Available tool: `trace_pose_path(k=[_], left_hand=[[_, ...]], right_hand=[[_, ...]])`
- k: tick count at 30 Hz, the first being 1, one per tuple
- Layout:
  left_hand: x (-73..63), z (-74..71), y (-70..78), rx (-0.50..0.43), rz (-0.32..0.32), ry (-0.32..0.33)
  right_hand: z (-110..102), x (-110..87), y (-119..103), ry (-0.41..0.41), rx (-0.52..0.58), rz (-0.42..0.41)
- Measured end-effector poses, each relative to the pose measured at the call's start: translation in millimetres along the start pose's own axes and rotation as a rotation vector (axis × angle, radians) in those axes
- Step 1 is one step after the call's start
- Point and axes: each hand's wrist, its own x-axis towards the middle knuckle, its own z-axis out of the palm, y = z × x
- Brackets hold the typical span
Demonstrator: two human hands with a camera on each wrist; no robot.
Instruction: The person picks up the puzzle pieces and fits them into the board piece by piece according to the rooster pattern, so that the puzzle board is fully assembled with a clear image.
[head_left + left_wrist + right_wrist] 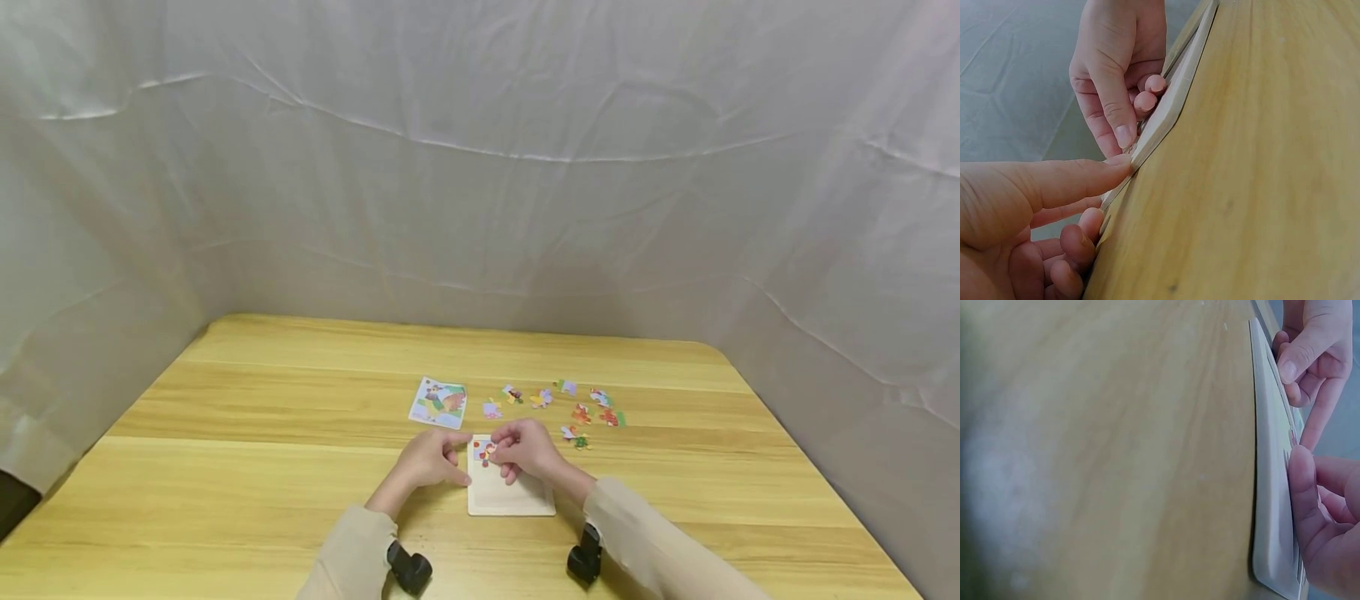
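A pale wooden puzzle tray (510, 500) lies on the table before me. My left hand (431, 458) holds its left side, index finger by the far corner and thumb lower along the edge. In the tray's far left corner is a light-blue patch of picture with a red spot. My right hand (527, 450) pinches a small colourful puzzle piece (488, 452) over that patch. Its fingers cover part of the piece, so I cannot tell whether it lies flat. In the right wrist view, the right thumb is low against the tray's surface (1269, 506).
Several loose puzzle pieces (542, 398) lie beyond the tray and to its right, some touching. A picture card (438, 403) with an animal on it is beyond the left hand. Grey cloth (480, 208) hangs around the wooden table (300, 400).
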Motion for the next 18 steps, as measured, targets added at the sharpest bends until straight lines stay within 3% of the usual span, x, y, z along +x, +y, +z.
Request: trace_pose_path(k=[18], left_hand=[[-0.9,-0.6,0.2,-0.006,0.004,-0.005]], right_hand=[[-2.2,-2.7,-6.5,-0.009,0.024,0.011]])
